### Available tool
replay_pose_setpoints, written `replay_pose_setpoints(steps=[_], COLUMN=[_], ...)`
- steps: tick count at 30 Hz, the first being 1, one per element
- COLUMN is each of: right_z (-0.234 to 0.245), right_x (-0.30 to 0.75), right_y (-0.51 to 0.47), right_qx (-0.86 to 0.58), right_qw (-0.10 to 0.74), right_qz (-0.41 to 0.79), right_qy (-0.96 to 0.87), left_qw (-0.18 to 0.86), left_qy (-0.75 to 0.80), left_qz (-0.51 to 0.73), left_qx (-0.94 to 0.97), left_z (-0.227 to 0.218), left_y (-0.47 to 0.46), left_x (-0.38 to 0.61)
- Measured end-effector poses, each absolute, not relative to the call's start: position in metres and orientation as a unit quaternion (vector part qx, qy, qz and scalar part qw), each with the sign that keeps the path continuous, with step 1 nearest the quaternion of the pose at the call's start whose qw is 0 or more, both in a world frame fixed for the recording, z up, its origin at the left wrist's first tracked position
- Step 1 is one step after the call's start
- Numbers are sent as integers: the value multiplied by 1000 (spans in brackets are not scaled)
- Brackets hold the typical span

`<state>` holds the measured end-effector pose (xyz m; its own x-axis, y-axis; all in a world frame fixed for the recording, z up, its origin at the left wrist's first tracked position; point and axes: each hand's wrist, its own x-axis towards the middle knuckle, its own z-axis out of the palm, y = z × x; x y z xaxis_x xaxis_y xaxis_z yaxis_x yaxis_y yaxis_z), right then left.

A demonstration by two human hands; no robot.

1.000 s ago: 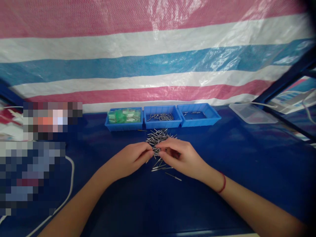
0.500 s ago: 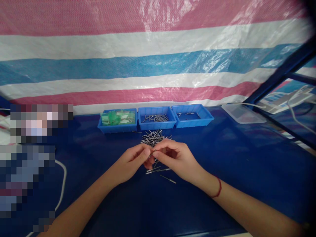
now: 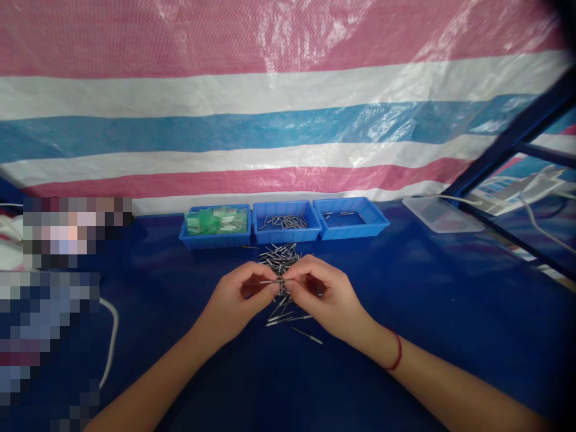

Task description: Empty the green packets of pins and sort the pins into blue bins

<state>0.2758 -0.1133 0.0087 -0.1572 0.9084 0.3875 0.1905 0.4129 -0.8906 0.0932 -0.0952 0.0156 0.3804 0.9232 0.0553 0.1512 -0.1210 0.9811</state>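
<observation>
Both my hands meet over a loose pile of thin metal pins (image 3: 278, 257) on the dark blue table (image 3: 427, 300). My left hand (image 3: 237, 298) and my right hand (image 3: 321, 294) pinch the two ends of one metal pin (image 3: 274, 281), held level between their fingertips. More pins lie scattered under and in front of the hands, one (image 3: 307, 336) apart toward me. A red string circles my right wrist.
Three blue trays stand in a row behind the pile: the left tray (image 3: 215, 227) holds green plastic parts, the middle tray (image 3: 286, 223) holds pins, the right tray (image 3: 351, 219) holds a few pins. A clear lid (image 3: 441, 215) lies at right; a white cable (image 3: 110, 336) at left. A striped tarp hangs behind.
The hands drew slightly toward me and now hold a single pin stretched level between their fingertips; earlier the fingertips were bunched together over the pile.
</observation>
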Motion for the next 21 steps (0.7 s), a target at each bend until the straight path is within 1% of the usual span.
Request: replay_pose_setpoints(steps=[4, 7, 10, 12, 15, 18, 21], right_z=[8, 5, 3, 5, 11, 14, 11], right_x=[277, 277, 280, 287, 306, 327, 340], right_y=[-111, -105, -95, -87, -72, -58, -50], right_qx=[-417, -426, -464, -480, -480, -489, -504], right_qw=[470, 455, 517, 578, 653, 681, 676], right_qz=[340, 380, 453, 481, 491, 487, 502], right_qy=[-700, -683, -559, -452, -320, -243, -192], left_qw=[488, 499, 483, 437, 345, 269, 204], left_qy=[428, 424, 417, 410, 380, 324, 285], left_qz=[394, 402, 381, 336, 257, 197, 155], left_qx=[650, 640, 669, 727, 819, 885, 924], left_z=[14, 14, 17, 19, 20, 18, 14], left_y=[-97, -97, -99, -99, -100, -102, -105], left_x=[93, 93, 91, 91, 90, 90, 89])
